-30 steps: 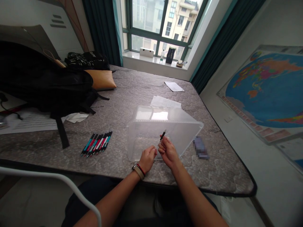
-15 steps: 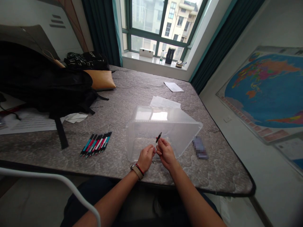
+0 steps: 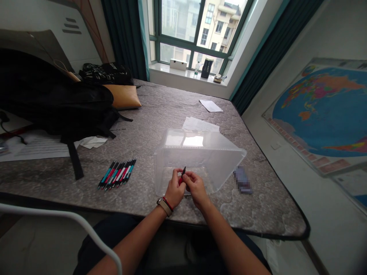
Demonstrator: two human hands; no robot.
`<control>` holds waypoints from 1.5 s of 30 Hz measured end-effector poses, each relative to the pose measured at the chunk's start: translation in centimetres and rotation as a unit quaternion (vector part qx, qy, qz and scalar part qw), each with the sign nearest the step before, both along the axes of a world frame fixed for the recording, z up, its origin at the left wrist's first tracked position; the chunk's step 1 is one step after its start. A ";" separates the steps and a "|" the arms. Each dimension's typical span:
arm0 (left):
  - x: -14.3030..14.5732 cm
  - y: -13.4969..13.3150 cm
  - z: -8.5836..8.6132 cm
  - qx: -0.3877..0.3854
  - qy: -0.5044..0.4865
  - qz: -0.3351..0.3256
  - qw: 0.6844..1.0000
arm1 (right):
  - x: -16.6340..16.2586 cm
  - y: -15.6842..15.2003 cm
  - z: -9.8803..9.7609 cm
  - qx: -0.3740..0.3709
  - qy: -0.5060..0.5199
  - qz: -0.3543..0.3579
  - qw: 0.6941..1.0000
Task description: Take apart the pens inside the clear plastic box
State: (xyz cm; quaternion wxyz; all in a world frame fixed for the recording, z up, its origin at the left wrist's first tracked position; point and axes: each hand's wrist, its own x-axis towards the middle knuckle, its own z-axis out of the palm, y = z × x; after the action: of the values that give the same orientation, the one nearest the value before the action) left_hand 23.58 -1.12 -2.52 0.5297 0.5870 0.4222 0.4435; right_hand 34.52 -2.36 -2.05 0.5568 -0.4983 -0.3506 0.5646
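Both my hands meet in front of a clear plastic box [image 3: 218,152] that lies on its side on the grey quilted mattress [image 3: 160,103]. My left hand [image 3: 173,190] and my right hand [image 3: 194,187] are both closed on one red and black pen [image 3: 182,175], whose tip sticks up between them. A row of several pens [image 3: 118,173] in teal, red and black lies to the left of the box.
A black backpack [image 3: 57,107] and a tan cushion [image 3: 124,96] sit at the left. Sheets of paper [image 3: 200,124] lie behind the box and at the far left. A small dark object [image 3: 242,179] rests right of the box. A world map [image 3: 321,110] lies beyond the mattress edge.
My hands have moved left and closer together. The pen, first held up by my right hand alone, has come down and left, and my left hand now grips it too.
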 end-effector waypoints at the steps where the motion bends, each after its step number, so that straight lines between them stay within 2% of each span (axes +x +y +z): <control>1: 0.0 -0.1 0.1 0.006 -0.004 -0.004 1.000 | 0.0 0.0 0.0 0.002 -0.004 -0.002 1.000; 4: 0.0 -0.3 0.7 0.034 -0.005 -0.008 0.999 | 0.4 0.1 0.1 0.006 -0.020 -0.003 1.000; 8: 0.0 -0.5 1.4 0.089 0.063 -0.018 0.994 | 1.7 0.3 0.8 0.022 -0.035 -0.003 0.999; 14: 0.1 -0.5 1.6 0.137 0.120 -0.028 0.983 | 3.0 0.5 1.4 0.038 -0.069 0.040 0.996; 18: 0.2 -0.5 1.0 0.119 0.118 -0.017 0.986 | 2.9 0.7 0.9 0.040 -0.113 0.015 0.993; 22: 0.1 -0.4 0.5 0.091 0.148 -0.013 0.985 | 2.7 0.8 0.7 0.040 -0.127 0.020 0.991; 26: 0.0 -0.4 0.5 0.091 0.144 -0.029 0.985 | 2.9 0.6 1.3 0.032 -0.099 0.030 0.994; 32: 0.0 -0.3 0.7 0.101 0.136 -0.043 0.985 | 4.0 0.2 2.4 0.028 -0.037 0.098 0.994; 35: 0.1 -0.4 0.8 0.105 0.136 -0.036 0.984 | 4.3 0.3 2.2 0.024 -0.078 0.077 0.994; 41: 0.1 -0.6 1.1 0.115 0.142 -0.052 0.982 | 3.9 0.9 1.3 0.047 -0.199 -0.028 0.978; 43: 0.2 -0.6 1.0 0.110 0.139 -0.052 0.983 | 3.9 0.9 1.3 0.051 -0.199 -0.037 0.978; 45: 0.2 -0.5 0.8 0.092 0.132 -0.043 0.986 | 4.0 0.8 1.5 0.046 -0.152 -0.010 0.987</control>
State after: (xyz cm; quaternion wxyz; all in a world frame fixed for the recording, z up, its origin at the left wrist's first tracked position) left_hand 23.74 -1.60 -1.71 0.4319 0.7044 0.4195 0.3760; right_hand 38.48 -1.60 -0.57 0.5254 -0.5553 -0.4516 0.4600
